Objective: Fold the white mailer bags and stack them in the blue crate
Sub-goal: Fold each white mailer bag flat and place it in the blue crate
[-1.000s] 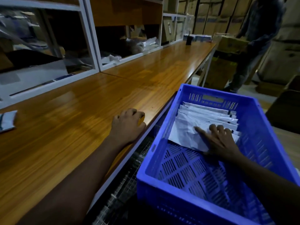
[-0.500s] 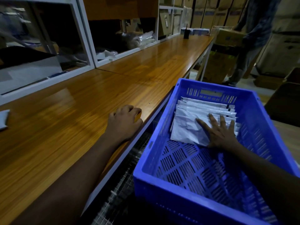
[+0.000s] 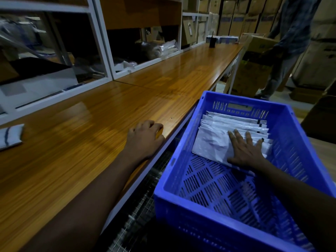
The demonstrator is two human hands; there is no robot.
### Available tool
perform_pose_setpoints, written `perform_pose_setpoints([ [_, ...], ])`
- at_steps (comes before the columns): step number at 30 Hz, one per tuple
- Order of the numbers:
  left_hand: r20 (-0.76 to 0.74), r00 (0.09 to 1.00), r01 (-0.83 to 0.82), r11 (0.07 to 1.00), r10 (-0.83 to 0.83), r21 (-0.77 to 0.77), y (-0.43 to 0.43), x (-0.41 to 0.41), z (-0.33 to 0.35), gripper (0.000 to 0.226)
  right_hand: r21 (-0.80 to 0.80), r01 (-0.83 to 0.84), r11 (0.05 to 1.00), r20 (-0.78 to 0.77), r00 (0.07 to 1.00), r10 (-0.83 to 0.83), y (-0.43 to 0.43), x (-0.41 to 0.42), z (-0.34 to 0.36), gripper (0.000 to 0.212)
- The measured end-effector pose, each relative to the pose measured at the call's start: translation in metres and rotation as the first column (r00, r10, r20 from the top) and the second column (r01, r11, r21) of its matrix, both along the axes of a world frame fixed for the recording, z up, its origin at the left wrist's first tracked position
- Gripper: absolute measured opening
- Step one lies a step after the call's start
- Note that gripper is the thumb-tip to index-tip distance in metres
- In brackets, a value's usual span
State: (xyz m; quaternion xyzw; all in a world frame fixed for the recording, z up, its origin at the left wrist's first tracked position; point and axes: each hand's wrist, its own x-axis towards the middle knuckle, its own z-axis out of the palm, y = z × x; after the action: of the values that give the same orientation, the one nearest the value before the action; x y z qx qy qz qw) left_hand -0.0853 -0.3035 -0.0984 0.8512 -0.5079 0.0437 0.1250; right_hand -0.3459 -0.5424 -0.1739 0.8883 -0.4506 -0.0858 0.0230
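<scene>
Right hand (image 3: 245,151) inside the blue crate (image 3: 218,220), palm down, fingers straight and spread, pressing flat on the top white mailer bag (image 3: 212,142), nothing pinched or gripped

Mailer bags (image 3: 234,122) are in the crate's far half, folded, overlapping in a leaning row back toward the crate's far wall; the top bag is the nearest one and its near edge lies on the slotted crate floor (image 3: 209,186). Near half of the crate floor is bare

Left hand (image 3: 143,139) is outside the crate, just left of its left wall, resting on the wooden bench (image 3: 72,151) close to the bench edge. Its fingers are curled under into a loose fist, thumb toward the edge, holding nothing

Crate sits lower than the bench top, right beside the bench edge, wire mesh (image 3: 138,215) showing in the gap left of the crate

Far left of the crate, at the picture edge, a small folded white piece with a dark stripe (image 3: 10,136) lies on the bench. White-framed shelving (image 3: 101,51) runs along the bench side away from the crate, with plastic packs in it, dim

Beyond the crate's far wall another person (image 3: 287,42) stands holding a cardboard box (image 3: 260,44); small dark object (image 3: 212,40) stands at the far bench end, too dark to tell what it is
</scene>
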Motion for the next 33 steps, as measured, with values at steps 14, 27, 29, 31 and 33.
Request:
perform_pose_setpoints([
  [14, -0.002, 1.0, -0.003, 0.975, 0.003, -0.222, 0.009, -0.005, 0.007, 0.033, -0.259, -0.149, 0.954, 0.615, 0.736, 0.282, 0.05, 0.06, 0.069, 0.074],
  [27, 0.14, 0.949, -0.202, 0.886, 0.282, -0.418, 0.151, 0.044, 0.017, 0.032, -0.42, -0.538, 0.731, 0.622, 0.416, 0.664, 0.223, 0.195, 0.122, 0.061],
  [29, 0.141, 0.922, -0.268, 0.858, 0.36, -0.439, 0.186, 0.054, 0.017, 0.033, -0.425, -0.601, 0.677, 0.611, 0.361, 0.704, 0.25, 0.214, 0.12, 0.059],
  [31, 0.138, 0.889, -0.335, 0.825, 0.438, -0.456, 0.22, 0.062, 0.017, 0.032, -0.411, -0.659, 0.63, 0.616, 0.309, 0.725, 0.276, 0.232, 0.12, 0.056],
  [33, 0.139, 0.855, -0.391, 0.796, 0.5, -0.463, 0.251, 0.068, 0.017, 0.032, -0.377, -0.699, 0.608, 0.631, 0.287, 0.72, 0.301, 0.248, 0.116, 0.054],
])
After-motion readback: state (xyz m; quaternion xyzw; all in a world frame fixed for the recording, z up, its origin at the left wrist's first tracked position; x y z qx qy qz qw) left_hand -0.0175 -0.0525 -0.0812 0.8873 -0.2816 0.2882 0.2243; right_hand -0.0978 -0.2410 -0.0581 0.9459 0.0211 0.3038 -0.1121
